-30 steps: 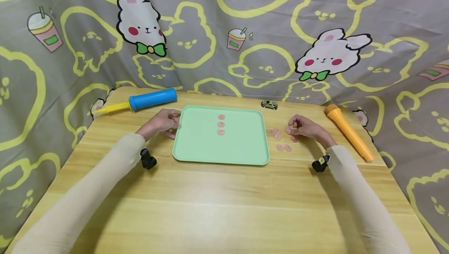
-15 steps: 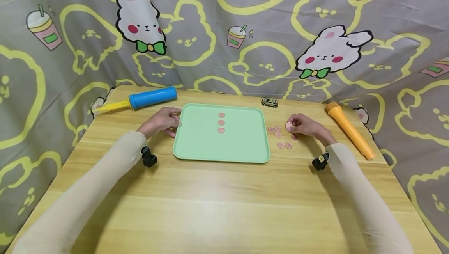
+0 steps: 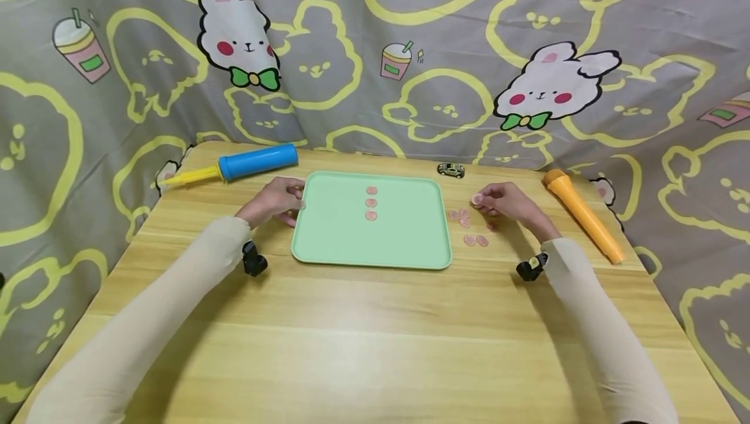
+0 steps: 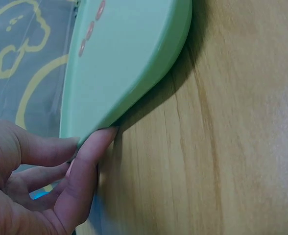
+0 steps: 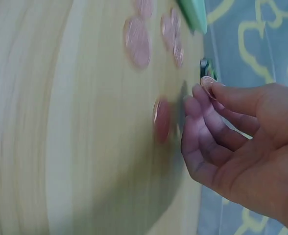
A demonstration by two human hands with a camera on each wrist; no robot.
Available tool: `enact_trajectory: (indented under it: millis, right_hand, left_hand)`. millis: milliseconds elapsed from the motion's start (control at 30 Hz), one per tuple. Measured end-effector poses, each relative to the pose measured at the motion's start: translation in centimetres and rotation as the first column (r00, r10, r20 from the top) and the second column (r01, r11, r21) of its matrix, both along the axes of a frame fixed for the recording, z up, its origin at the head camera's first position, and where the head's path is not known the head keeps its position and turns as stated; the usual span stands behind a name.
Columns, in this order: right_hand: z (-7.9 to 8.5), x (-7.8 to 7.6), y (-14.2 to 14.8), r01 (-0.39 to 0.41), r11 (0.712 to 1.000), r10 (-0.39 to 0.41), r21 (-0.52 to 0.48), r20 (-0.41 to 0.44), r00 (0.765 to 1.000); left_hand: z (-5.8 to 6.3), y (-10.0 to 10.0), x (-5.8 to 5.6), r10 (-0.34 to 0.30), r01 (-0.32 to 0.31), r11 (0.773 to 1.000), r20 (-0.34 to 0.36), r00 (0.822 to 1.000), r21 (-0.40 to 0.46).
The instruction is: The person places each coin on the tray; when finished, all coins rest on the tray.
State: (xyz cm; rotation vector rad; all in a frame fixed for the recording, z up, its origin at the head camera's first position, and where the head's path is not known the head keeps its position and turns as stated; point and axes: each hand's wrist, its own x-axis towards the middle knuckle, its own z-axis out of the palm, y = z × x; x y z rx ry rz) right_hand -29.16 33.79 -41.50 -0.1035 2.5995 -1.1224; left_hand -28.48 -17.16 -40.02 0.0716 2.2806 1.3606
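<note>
A pale green tray (image 3: 404, 241) lies on the wooden table, with three copper-coloured coins (image 3: 371, 202) in a column on it. My left hand (image 3: 274, 201) pinches the tray's left edge, thumb at the rim and index finger against its underside in the left wrist view. To the right of the tray, my right hand (image 3: 510, 201) holds a single coin (image 5: 209, 87) between thumb and fingers, raised off the table. Several loose coins (image 3: 465, 223) lie below that hand, some touching; one coin (image 5: 162, 120) is right under its fingers.
Behind the left hand is a blue pump (image 3: 260, 161) with a yellow nozzle. A small toy car (image 3: 450, 170) stands at the back edge. At the far right lies an orange toy microphone (image 3: 583, 215). A patterned grey curtain (image 3: 346, 40) hangs behind the table.
My right hand has moved slightly left and away from me with the coin between its fingers. The left hand keeps its hold on the tray; the coins on the tray lie as before.
</note>
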Motion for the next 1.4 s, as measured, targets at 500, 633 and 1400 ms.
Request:
enact_trajectory:
  millis: [500,633,1400]
  right_hand:
    - [1.1,2.0,-8.2,-0.084,0.941,0.084,-0.328,-0.015,0.996]
    - [1.0,2.2,-10.3,-0.081,0.933,0.099,-0.350,0.035,0.994]
    - [0.1,2.8,-18.8,-0.126,0.934,0.194,-0.333,0.180,0.964]
  left_hand:
    - [-0.5,0.0,0.3,0.048,-0.046,0.998,-0.046,0.998,0.035]
    - [-0.6,0.1,0.3,0.042,-0.040,0.998,-0.055,0.998,0.038]
    - [-0.7,-0.1,0.2,0.039,-0.038,0.999,-0.040,0.998,0.008]
